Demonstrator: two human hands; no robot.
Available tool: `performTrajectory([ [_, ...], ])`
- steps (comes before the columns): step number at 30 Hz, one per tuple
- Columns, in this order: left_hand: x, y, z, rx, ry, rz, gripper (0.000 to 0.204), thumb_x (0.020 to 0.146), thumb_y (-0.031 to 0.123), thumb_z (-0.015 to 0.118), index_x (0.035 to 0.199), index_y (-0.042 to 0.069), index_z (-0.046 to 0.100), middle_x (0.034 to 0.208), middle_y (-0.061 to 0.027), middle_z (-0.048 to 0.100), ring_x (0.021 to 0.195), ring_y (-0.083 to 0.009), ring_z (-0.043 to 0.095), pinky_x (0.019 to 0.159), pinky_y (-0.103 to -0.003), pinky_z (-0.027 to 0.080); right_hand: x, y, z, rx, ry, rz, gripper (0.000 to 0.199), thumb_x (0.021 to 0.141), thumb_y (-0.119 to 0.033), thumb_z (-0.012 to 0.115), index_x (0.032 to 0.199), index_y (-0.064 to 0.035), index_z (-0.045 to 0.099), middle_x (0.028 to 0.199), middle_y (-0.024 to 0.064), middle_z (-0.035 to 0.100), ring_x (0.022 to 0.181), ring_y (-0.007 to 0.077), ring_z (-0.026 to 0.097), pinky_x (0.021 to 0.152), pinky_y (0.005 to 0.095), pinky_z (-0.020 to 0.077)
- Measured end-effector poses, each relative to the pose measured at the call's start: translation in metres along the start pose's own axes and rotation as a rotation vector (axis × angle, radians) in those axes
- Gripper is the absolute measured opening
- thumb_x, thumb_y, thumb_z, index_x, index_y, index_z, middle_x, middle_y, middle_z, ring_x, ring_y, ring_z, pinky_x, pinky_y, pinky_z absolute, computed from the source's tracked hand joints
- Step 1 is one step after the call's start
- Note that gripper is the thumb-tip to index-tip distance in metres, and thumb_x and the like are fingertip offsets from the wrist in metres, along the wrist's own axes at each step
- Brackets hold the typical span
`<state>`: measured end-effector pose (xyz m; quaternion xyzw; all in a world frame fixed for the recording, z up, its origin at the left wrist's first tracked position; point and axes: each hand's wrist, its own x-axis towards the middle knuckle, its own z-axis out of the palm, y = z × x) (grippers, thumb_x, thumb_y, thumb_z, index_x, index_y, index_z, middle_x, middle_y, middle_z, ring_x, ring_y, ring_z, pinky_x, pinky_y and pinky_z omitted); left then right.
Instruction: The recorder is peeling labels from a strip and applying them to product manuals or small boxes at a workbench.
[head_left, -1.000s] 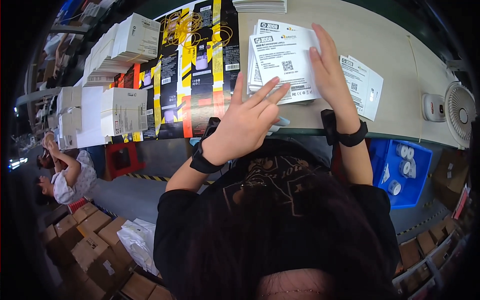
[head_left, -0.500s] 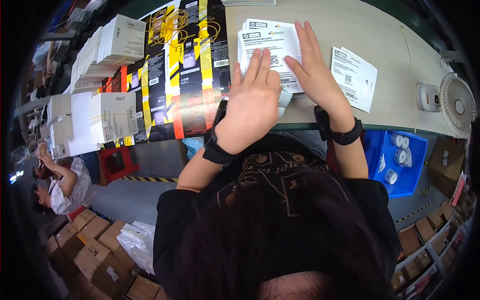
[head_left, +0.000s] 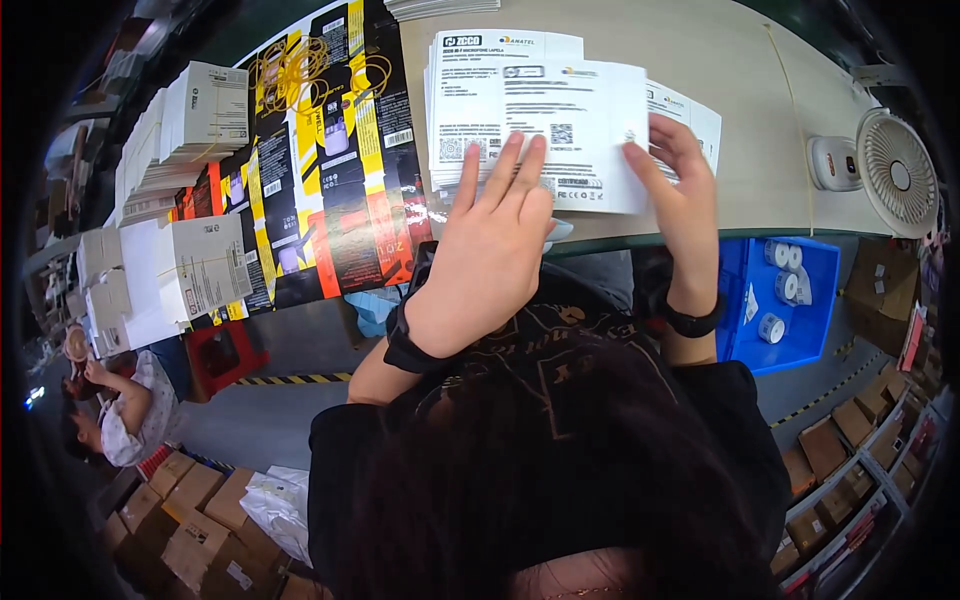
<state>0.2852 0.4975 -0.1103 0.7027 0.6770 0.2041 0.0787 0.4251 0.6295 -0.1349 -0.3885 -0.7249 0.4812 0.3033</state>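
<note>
White printed leaflet (head_left: 575, 130) over a matching stack (head_left: 470, 100), left hand (head_left: 495, 250) flat with fingers spread, right hand (head_left: 680, 195) fingers pinching its edge.

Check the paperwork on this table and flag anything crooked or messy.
The white printed leaflets are fanned unevenly rather than squared. The left hand presses them, and the right hand shifts the top sheet. Nothing looks torn or spilled.

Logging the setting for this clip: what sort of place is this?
Probably a packing line in a factory or warehouse. Both hands handle a stack of printed leaflets on a long workbench, beside flattened printed cartons, stacked white boxes and cardboard cartons on the floor.
</note>
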Motion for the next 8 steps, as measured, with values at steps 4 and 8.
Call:
performTrajectory([
  [4, 0.004, 0.001, -0.007, -0.127, -0.012, 0.085, 0.011, 0.076, 0.003, 0.051, 0.081, 0.000, 0.042, 0.128, -0.0216, 0.037, 0.123, -0.0368, 0.030, 0.100, -0.049, 0.020, -0.002, 0.008, -0.029, 0.110, 0.014, 0.218, 0.028, 0.081, -0.009, 0.055, 0.105, 0.0047, 0.050, 0.085, 0.0100, 0.063, 0.084, 0.0147, 0.058, 0.085, 0.0265, 0.0396],
  [8, 0.006, 0.001, -0.047, -0.299, 0.022, 0.258, 0.014, 0.074, 0.004, 0.054, 0.082, 0.002, 0.042, 0.128, -0.0200, 0.038, 0.122, -0.0387, 0.031, 0.101, -0.049, 0.019, 0.002, 0.021, -0.069, 0.227, 0.186, 0.180, 0.025, 0.081, -0.008, 0.056, 0.102, 0.0030, 0.051, 0.073, 0.0077, 0.064, 0.078, 0.0151, 0.060, 0.085, 0.0239, 0.0401],
])
